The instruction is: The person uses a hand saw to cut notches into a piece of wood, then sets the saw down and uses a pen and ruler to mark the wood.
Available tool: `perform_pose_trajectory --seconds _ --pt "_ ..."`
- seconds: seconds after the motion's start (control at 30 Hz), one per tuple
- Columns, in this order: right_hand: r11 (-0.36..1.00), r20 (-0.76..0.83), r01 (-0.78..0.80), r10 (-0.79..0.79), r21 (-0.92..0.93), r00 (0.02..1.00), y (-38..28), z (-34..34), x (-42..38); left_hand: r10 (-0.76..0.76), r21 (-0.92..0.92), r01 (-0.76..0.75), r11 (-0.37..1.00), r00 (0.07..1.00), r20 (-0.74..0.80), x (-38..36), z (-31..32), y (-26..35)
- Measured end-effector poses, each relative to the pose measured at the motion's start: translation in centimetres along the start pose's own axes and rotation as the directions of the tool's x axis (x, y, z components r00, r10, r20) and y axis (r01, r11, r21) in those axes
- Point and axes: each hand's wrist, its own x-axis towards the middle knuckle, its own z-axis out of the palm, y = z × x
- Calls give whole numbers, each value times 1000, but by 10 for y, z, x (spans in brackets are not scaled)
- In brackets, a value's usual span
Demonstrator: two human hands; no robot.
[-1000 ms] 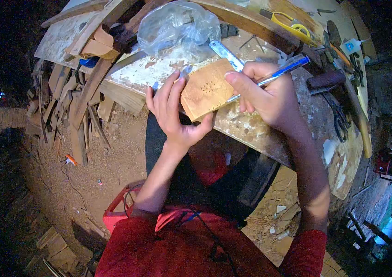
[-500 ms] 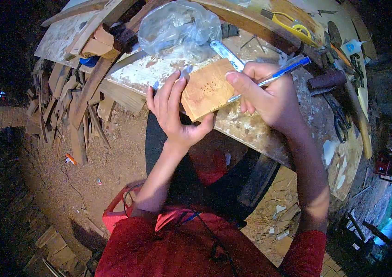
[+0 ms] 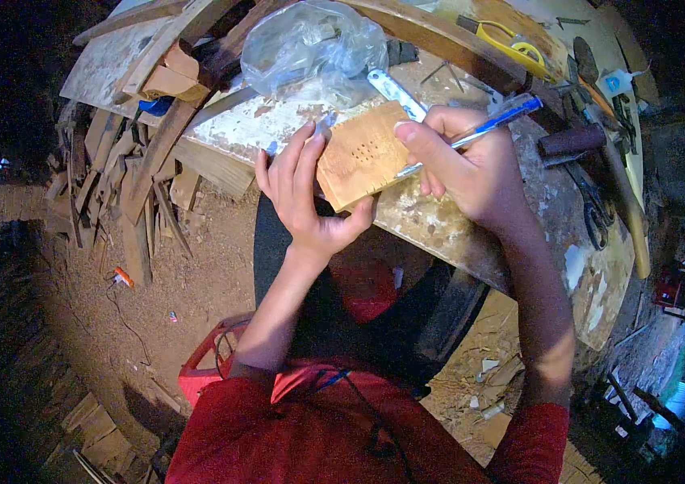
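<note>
left hand (image 3: 304,192) spread flat along the near-left edge of a small wooden block (image 3: 361,157), thumb hooked under its lower corner, pinning it on the edge of the surface (image 3: 471,234). right hand (image 3: 467,165) closed in a writing grip around a blue pen (image 3: 494,123), tip at the block's right side, beside a cluster of small dots or holes on its face; cannot tell if the tip touches the wood. a metal ruler (image 3: 395,93) lies under the block's far edge, angled away. clear plastic bag (image 3: 310,48) just beyond, scrap wood pieces (image 3: 129,173) stacked off to the left, yellow-handled tool (image 3: 512,44) and dark hand tools (image 3: 593,206) further right. risk, as judged: block overhangs the surface edge, so pen pressure could tip or skid it if the left hand's hold eases; a slip would smear the mark or jab the holding fingers.
</note>
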Motion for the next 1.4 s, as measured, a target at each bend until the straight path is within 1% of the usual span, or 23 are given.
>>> perform_pose_trajectory --seconds 0.27,0.37,0.77,0.87,1.07,1.17,1.4 --pt "1000 10 4 -4 30 1000 -2 0 -1 -10 1 10 1000 1000 1 -2 1 -1" --pt "1000 9 -20 20 4 1000 -4 0 -1 -8 7 8 1000 1000 4 -2 1 -1" --pt "1000 -15 -22 22 -19 1000 -3 2 0 -6 -4 5 1000 1000 -21 -1 1 1" --pt "999 18 -3 4 -53 1000 -3 0 -1 4 -12 -4 1000 999 -32 -1 2 0" --pt "999 15 3 -2 -52 1000 -5 1 -1 2 -7 -2 1000 1000 -21 -1 2 -1" --pt "1000 -17 -21 21 -11 1000 -2 1 0 2 1 -2 1000 1000 -7 -1 1 -1" --pt "1000 -22 -6 6 -22 1000 0 1 0 5 4 -5 1000 1000 -23 -1 3 -1"
